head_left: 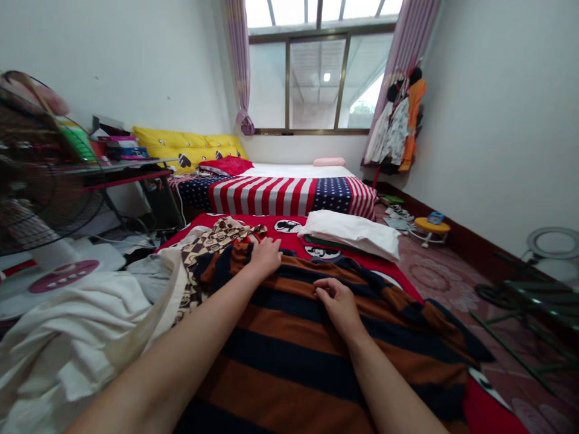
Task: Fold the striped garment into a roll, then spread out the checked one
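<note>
A brown and navy striped shirt (294, 337) lies spread out before me, its fabric rumpled toward the far edge. At the far left part of the shirt rests my left hand (266, 256), palm down, with its fingers reaching over the cloth near the collar. My right hand (338, 304) is over the middle of the shirt, fingers loosely bent with a gap between thumb and forefinger, and I see nothing held in it. Beside the left hand lies a brown and cream checked garment (221, 235). Both forearms cover parts of the shirt.
Under the shirt is a red patterned cloth (289, 238). A folded white garment (350, 232) lies at its far right, and a white cloth heap (76, 325) at left. A fan (40, 181) stands left, a bed (275, 193) beyond, a yellow stool (432, 226) at right.
</note>
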The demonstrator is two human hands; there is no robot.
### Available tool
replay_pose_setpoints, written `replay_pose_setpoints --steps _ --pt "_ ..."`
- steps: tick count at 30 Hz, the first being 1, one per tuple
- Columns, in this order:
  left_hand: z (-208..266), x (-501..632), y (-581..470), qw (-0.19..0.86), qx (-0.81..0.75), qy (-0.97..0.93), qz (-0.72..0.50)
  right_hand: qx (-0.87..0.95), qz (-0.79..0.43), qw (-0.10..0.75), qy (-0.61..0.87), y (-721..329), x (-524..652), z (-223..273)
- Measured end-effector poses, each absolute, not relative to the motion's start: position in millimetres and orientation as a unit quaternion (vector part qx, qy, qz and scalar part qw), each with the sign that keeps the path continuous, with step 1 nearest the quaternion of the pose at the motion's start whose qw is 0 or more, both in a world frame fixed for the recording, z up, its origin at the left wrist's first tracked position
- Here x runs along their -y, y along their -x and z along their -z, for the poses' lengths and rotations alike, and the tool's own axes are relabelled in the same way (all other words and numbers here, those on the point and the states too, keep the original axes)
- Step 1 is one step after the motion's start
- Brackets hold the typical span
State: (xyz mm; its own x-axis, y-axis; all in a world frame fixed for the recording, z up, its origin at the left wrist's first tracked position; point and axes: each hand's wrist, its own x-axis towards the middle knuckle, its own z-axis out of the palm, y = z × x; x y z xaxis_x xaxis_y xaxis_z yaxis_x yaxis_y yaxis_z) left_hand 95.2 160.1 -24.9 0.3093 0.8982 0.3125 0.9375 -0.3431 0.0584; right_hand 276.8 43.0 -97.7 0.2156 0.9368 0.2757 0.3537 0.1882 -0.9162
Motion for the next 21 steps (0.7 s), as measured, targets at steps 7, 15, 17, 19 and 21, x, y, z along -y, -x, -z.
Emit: replay_pose_setpoints --steps 7,15,17,19,21 --pt "66.0 -177.4 -109.0 0.045 0.601 0.776 0.188 0.391 -0.252 0.696 0.547 -304.0 -52.4 89.0" --pt "32.8 -152.6 -102.6 0.106 0.578 0.750 0.303 0.290 -0.389 0.675 0.556 -347.2 -58.6 88.3" --pt "25.0 -152.1 -101.9 0.067 0.601 0.732 0.313 0.287 -0.417 0.657 0.558 -350.2 -56.8 86.2" --pt "22.4 -155.7 -100.5 0.000 0.606 0.723 0.332 0.290 -0.400 0.675 0.549 -351.7 -55.0 81.3" --pt "24.6 -161.7 -98.9 -0.102 0.575 0.717 0.381 0.298 -0.347 0.719 0.524 -353.3 -53.7 74.7"
